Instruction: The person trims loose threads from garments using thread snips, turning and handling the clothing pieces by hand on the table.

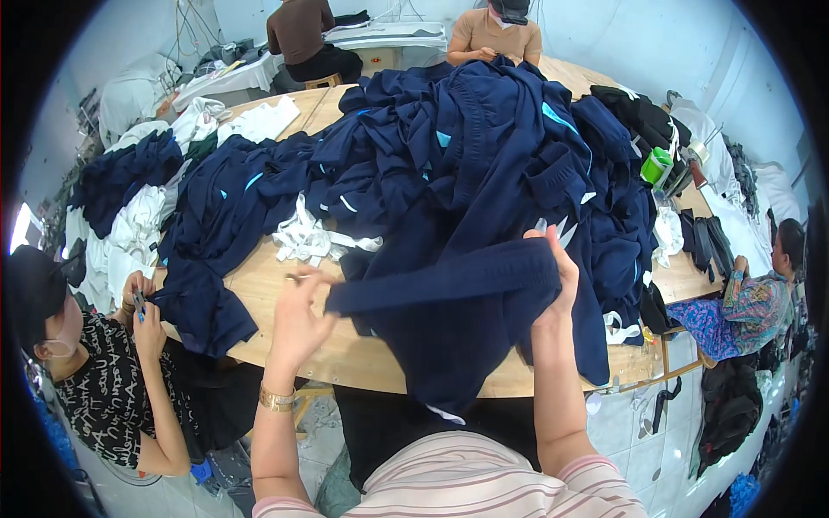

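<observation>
A pair of navy trousers (458,332) with an elastic waistband hangs in front of me, its band drawn out between my hands. My left hand (302,315) is closed at the band's left end, its fingertips slightly blurred. Around the band's right end is my right hand (561,281), with the thumb on the near side. Pointed metal blades (566,231), like those of thread snips, stick up beside its fingers; their handle is hidden. Behind the band rises a large heap of navy garments (484,155) with light-blue trim.
White elastic strips (306,233) lie on the wooden table (259,281). At the left, a co-worker (95,371) holds small snips over navy cloth. Others sit at the far side (496,39) and right (743,293). A green container (656,164) stands to the right of the heap.
</observation>
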`<action>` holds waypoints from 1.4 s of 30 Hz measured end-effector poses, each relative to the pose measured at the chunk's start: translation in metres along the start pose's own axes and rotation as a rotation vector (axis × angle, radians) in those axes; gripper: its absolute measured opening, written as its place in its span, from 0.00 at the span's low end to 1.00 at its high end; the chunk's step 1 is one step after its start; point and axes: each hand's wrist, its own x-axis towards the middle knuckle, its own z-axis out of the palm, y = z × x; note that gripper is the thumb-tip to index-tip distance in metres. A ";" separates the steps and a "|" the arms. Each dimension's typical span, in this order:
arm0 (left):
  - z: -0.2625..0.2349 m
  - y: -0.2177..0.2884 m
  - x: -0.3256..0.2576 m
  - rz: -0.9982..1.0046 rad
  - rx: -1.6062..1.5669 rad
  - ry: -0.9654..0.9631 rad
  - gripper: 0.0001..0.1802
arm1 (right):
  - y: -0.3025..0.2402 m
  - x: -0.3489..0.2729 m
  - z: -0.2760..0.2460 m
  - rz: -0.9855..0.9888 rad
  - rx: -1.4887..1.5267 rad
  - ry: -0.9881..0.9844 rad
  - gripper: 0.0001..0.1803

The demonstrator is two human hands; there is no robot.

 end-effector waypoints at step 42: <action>-0.127 0.069 0.059 0.574 0.517 0.256 0.29 | -0.093 0.030 0.072 -0.635 -1.810 0.002 0.19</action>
